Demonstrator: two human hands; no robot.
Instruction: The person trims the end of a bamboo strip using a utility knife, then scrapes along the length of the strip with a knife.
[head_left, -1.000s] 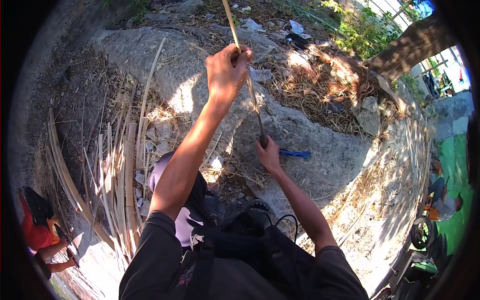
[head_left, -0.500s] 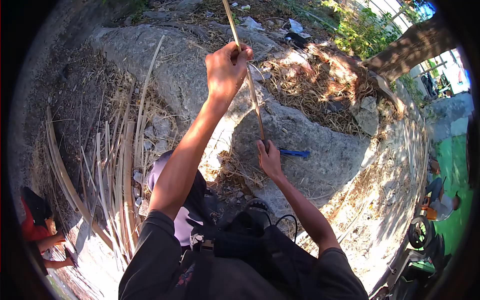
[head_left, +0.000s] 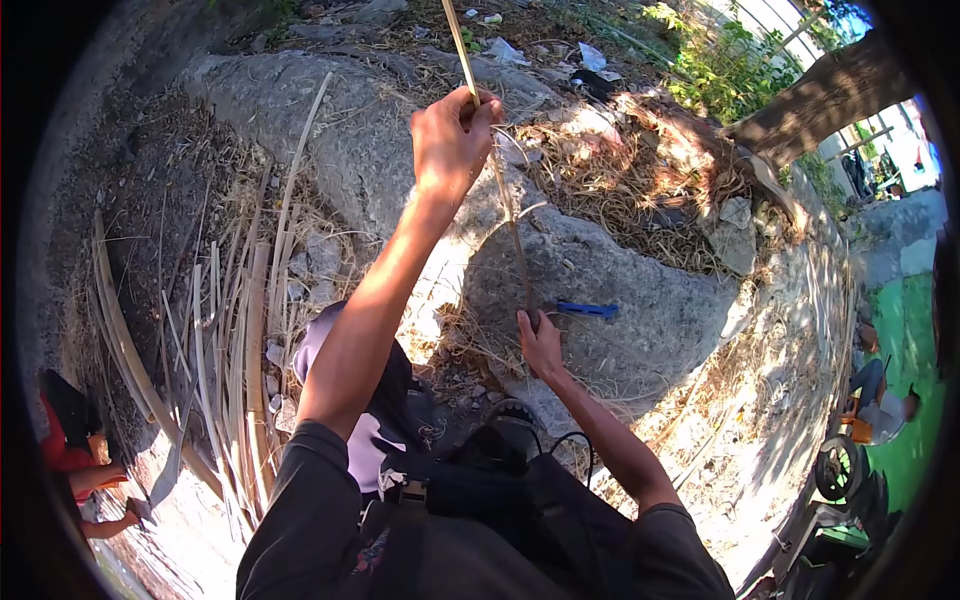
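Note:
My left hand (head_left: 453, 145) pinches a long, thin bamboo strip (head_left: 460, 50), raised in front of me. The strip slants down toward my right hand (head_left: 542, 345), whose fingers are closed around its darker lower part. Something small and dark shows at the right thumb, but I cannot tell what it is. A pale curl (head_left: 532, 210) sticks out from the strip midway between my hands. Just beyond the right hand, a slim blue tool (head_left: 587, 310) lies on the grey rock (head_left: 650, 275); its kind is unclear.
Several split bamboo lengths (head_left: 255, 370) lie at my left. Dry shavings (head_left: 620, 180) cover the ground beside a tree trunk (head_left: 830, 95). One person's hand (head_left: 130, 518) shows at the lower left; another person (head_left: 880, 410) sits at the far right near a motorcycle wheel (head_left: 838, 465).
My right hand has moved slightly down, toward my body, along with the dark thing at its thumb. A pale curl now stands out from the strip. My left hand stays nearly still.

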